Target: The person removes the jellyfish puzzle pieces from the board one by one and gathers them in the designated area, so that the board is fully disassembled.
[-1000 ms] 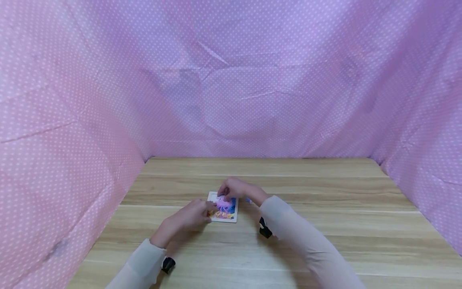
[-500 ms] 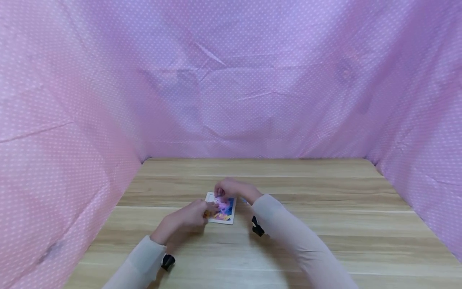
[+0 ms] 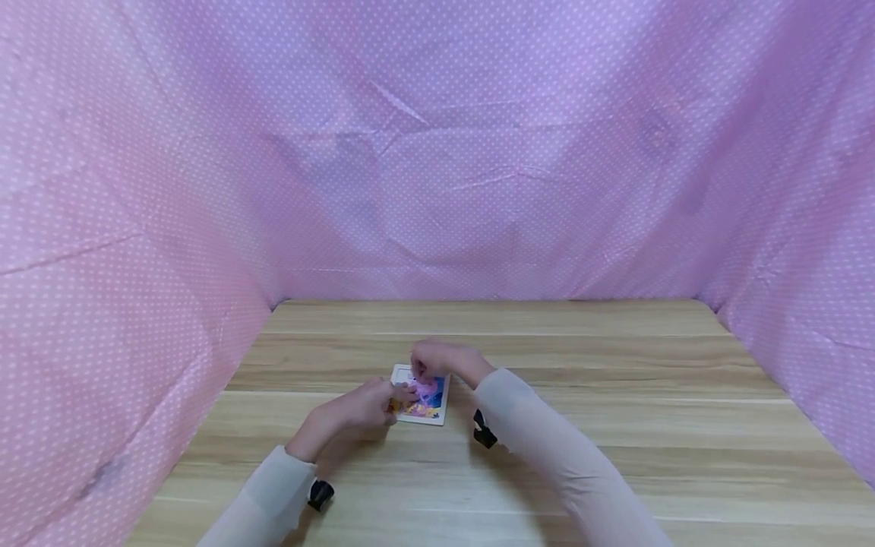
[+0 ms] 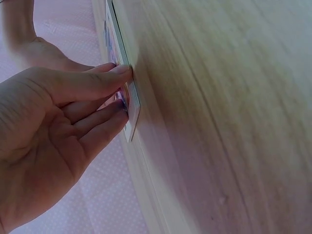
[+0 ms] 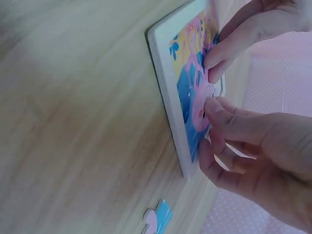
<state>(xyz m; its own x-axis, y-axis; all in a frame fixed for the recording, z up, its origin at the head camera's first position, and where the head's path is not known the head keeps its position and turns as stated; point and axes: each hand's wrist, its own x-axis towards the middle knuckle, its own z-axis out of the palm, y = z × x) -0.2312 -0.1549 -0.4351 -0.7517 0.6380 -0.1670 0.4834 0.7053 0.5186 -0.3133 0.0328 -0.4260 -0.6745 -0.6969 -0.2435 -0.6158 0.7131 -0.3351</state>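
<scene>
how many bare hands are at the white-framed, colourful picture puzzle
2: the left hand touches the left part of the puzzle, and the right hand is at its far side; neither is hidden.

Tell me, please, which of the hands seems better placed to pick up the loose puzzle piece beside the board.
Probably the right hand: in its wrist view the loose puzzle piece lies nearer to it, while the left hand is farther off, touching the puzzle board.
</scene>
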